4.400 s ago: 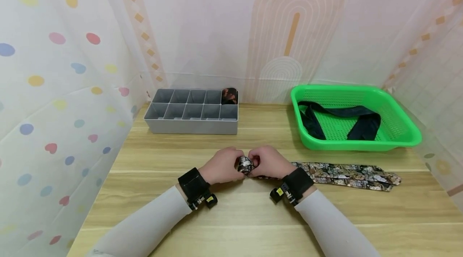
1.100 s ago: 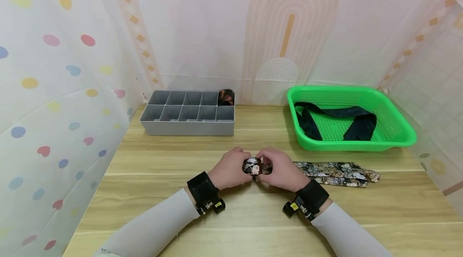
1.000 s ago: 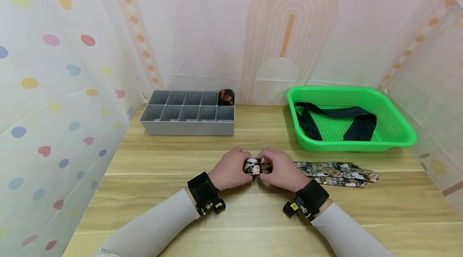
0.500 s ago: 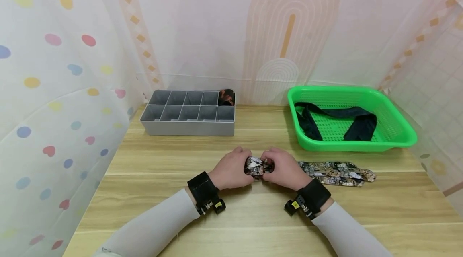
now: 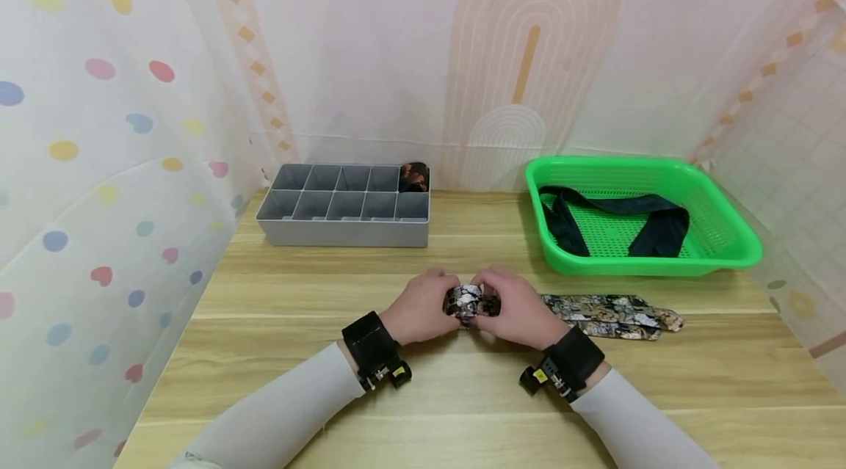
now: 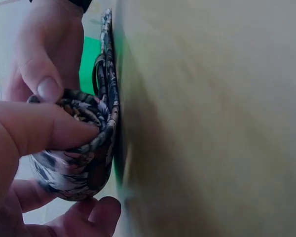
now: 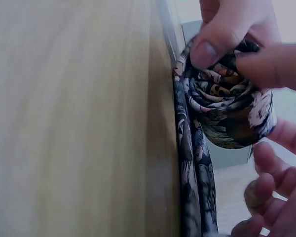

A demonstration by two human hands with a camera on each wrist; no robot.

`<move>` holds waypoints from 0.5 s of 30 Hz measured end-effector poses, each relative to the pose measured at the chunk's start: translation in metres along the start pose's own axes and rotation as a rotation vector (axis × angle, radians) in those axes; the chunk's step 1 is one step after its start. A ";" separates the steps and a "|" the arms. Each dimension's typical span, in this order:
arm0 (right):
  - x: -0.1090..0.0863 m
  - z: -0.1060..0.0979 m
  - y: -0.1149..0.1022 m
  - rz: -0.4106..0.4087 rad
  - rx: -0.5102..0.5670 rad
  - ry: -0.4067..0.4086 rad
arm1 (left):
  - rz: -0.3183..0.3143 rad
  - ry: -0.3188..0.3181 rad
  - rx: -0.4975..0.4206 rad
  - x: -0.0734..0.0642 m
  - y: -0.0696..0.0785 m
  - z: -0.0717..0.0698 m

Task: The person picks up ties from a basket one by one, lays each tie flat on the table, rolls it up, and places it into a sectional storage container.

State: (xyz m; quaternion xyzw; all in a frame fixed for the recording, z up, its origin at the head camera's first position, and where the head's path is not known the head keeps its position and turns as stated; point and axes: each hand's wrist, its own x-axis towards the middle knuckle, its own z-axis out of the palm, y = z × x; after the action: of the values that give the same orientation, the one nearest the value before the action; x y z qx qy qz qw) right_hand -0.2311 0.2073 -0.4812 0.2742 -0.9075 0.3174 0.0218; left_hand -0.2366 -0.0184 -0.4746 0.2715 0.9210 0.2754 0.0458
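Observation:
A patterned necktie, dark with white and tan figures, is partly rolled up. Its thick roll (image 5: 466,298) stands on edge between both hands, the spiral of layers showing in the left wrist view (image 6: 84,168) and the right wrist view (image 7: 227,108). My left hand (image 5: 423,309) grips the roll from the left, thumb laid over the spiral side. From the right, my right hand (image 5: 518,311) pinches it with thumb and fingers. The unrolled tail (image 5: 611,315) lies flat on the table, running out to the right past my right hand, which hides part of it.
A grey divided box (image 5: 346,234) stands at the back left, a dark rolled item with reddish-brown marks (image 5: 414,177) in its back right compartment. At the back right, a green basket (image 5: 654,266) holds a dark necktie (image 5: 621,205). Curtains border the wooden table (image 5: 449,410).
Over the last few seconds the roll has grown thicker and shifted slightly right with both hands. The tail's far end has drawn leftward. Box and basket contents are unchanged.

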 end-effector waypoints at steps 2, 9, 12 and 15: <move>0.000 -0.001 -0.001 0.008 0.008 0.024 | -0.007 0.009 0.004 0.000 0.000 -0.002; 0.000 -0.003 -0.001 0.033 -0.037 0.026 | -0.019 0.014 0.025 0.001 0.003 -0.005; 0.001 -0.002 0.001 0.035 -0.085 0.005 | -0.013 0.006 0.019 0.001 0.004 -0.005; 0.002 -0.002 0.002 0.039 -0.115 -0.014 | -0.013 0.000 0.014 0.001 0.003 -0.005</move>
State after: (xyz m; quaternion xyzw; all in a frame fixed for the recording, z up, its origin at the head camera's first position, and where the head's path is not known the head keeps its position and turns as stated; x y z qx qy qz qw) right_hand -0.2339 0.2084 -0.4803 0.2569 -0.9296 0.2633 0.0247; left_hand -0.2368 -0.0180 -0.4685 0.2659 0.9247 0.2687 0.0456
